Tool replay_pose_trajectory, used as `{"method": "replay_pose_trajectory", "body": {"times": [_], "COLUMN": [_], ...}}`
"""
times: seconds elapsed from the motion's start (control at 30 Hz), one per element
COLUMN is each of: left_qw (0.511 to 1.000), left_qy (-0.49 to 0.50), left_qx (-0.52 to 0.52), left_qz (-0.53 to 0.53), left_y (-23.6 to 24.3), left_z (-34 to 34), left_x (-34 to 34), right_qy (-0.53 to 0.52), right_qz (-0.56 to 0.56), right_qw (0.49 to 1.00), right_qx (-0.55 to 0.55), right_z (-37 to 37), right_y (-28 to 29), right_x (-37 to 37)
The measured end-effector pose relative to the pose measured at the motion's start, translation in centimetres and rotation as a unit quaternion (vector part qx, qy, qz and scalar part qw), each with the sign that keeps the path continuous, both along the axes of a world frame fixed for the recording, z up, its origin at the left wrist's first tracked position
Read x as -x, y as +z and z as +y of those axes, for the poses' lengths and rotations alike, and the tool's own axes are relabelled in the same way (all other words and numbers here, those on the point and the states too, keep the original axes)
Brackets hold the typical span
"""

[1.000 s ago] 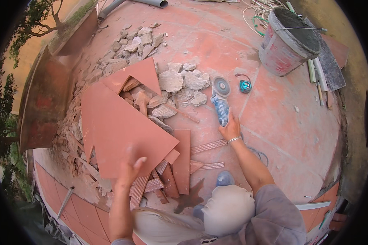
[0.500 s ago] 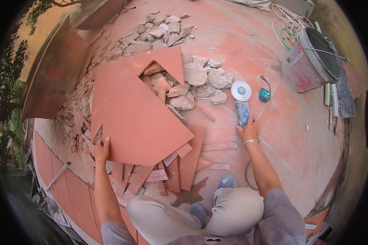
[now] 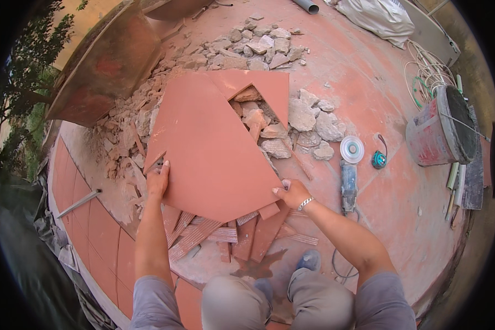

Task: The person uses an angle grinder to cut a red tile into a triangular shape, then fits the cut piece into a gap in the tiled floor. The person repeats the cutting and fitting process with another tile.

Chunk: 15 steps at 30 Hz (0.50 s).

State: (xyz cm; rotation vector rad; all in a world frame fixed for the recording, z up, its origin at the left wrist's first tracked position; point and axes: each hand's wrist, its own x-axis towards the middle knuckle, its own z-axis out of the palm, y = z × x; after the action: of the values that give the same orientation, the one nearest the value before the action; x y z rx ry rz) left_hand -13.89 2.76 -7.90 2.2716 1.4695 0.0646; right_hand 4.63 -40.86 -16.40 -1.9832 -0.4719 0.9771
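A large reddish-brown tile, cut at an angle, lies in front of me over broken rubble and tile offcuts. My left hand grips its left edge, thumb on top and fingers underneath. At its right corner my right hand pinches the edge, with a metal bracelet on the wrist. Another tile with a notch shows behind it. To the right, an angle grinder with a pale disc rests on the floor, touched by neither hand. Beside it lies a teal tape measure.
Tile strips are piled near my feet. Grey stone chunks spread behind and beside the tile. A mortar-stained bucket stands at right, near a coiled hose. A rusty metal sheet leans at far left, and a cord trails from the grinder.
My right hand has let go of the grinder and moved left onto the tile's corner. My left hand keeps its hold on the left edge. The whole view has shifted.
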Motion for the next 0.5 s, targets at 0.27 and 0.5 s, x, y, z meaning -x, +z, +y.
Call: {"method": "replay_pose_trajectory", "body": {"times": [0.27, 0.5], "left_qw": [0.989, 0.844], "left_qy": [0.052, 0.079], "left_qx": [0.088, 0.483], "left_qz": [-0.108, -0.221], "left_y": [6.9, 23.8], "left_z": [-3.4, -20.7], "left_x": [1.7, 6.7], "right_qy": [-0.145, -0.273], "right_qz": [0.128, 0.260], "right_qw": [0.975, 0.786], "right_qx": [-0.113, -0.491], "right_z": [-4.3, -18.3], "right_y": [15.7, 39.0], "right_x": [0.5, 16.0]}}
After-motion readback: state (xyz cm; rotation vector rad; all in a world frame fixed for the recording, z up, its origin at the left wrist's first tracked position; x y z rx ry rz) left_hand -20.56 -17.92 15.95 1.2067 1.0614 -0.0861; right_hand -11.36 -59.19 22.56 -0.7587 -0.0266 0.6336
